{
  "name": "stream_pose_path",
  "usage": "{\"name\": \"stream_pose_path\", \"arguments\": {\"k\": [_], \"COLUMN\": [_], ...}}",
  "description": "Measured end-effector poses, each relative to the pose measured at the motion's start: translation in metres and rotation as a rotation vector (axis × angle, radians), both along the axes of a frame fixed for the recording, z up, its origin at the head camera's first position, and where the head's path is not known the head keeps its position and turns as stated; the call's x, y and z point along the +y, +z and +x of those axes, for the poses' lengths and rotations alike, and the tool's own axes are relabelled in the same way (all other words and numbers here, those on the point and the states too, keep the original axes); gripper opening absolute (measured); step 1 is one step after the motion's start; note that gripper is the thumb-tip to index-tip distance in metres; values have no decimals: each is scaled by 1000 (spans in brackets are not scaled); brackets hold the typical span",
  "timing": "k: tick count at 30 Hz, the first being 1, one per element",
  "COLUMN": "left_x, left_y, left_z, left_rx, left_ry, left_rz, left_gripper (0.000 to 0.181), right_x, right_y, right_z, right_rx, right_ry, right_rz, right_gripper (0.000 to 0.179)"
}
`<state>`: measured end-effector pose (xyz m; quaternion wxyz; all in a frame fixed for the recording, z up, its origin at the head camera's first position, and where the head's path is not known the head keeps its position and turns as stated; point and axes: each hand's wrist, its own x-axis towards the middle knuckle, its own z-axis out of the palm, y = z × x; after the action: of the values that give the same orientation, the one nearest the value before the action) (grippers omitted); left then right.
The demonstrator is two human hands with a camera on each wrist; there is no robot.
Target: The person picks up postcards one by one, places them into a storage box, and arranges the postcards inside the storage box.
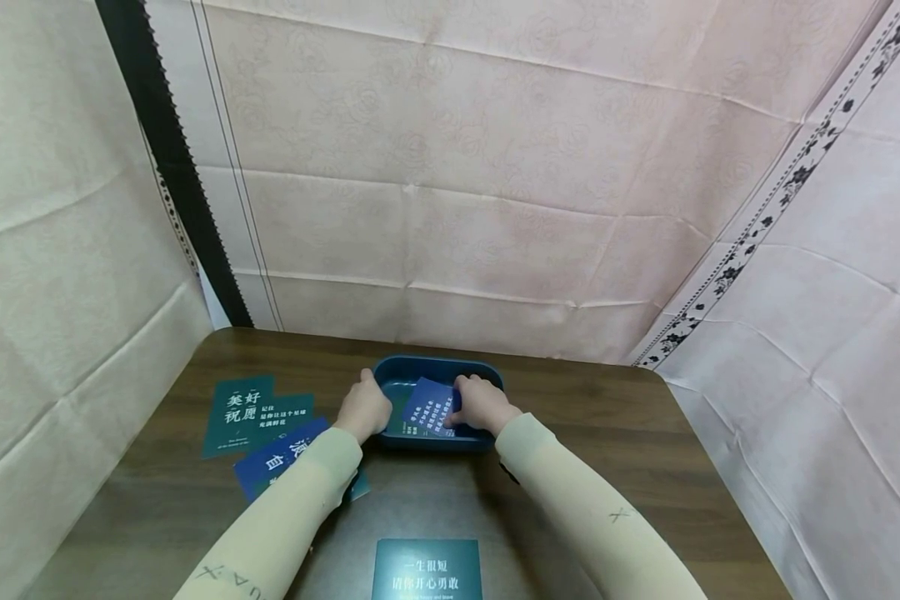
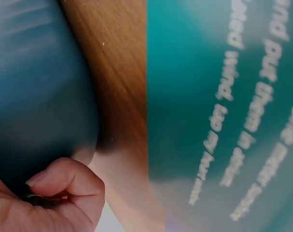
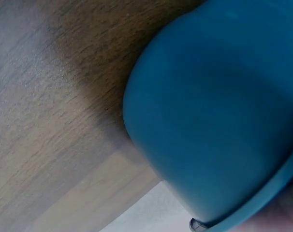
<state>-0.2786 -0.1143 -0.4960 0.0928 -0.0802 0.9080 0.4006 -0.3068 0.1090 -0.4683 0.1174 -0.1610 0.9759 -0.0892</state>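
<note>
Fingers of the left hand point(image 1: 365, 407) are gripping the left end of the dark-blue tray point(image 1: 431, 445), just below the frame's centre; the right hand's point(image 1: 483, 406) are bending partly closed at the right edge of a tilted blue card point(image 1: 429, 402) inside it, though whether they are pinching it I cannot tell. A green card point(image 1: 426, 571) is lying at the bottom centre, on the desk point(image 1: 607, 467). Good handling probably means steadying the tray while guiding the blue card by its edge, avoiding creases against the rim.
</note>
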Motion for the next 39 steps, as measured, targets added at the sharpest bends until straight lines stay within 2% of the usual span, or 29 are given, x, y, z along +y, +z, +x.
{"name": "stream_pose_path", "arguments": {"k": [15, 22, 26, 30, 34, 39], "left_x": [0, 0, 1, 1, 1, 1], "left_y": [-1, -1, -1, -1, -1, 0], "left_z": [-1, -1, -1, -1, -1, -1], "left_rx": [9, -12, -12, -10, -5, -2], "left_ry": [-16, -9, -6, -4, -9, -9], "left_rz": [-12, -18, -24, -25, -34, -35], "left_gripper": [72, 73, 73, 73, 72, 72], "right_x": [0, 2, 6, 10, 16, 23], "right_y": [-6, -4, 2, 12, 23, 37], "right_z": [2, 5, 8, 14, 24, 43], "right_rx": [10, 39, 58, 66, 73, 108], "right_ry": [-2, 11, 15, 6, 7, 36], "right_rz": [27, 19, -29, -121, -185, -190], "right_gripper": [66, 63, 61, 59, 61, 64]}}
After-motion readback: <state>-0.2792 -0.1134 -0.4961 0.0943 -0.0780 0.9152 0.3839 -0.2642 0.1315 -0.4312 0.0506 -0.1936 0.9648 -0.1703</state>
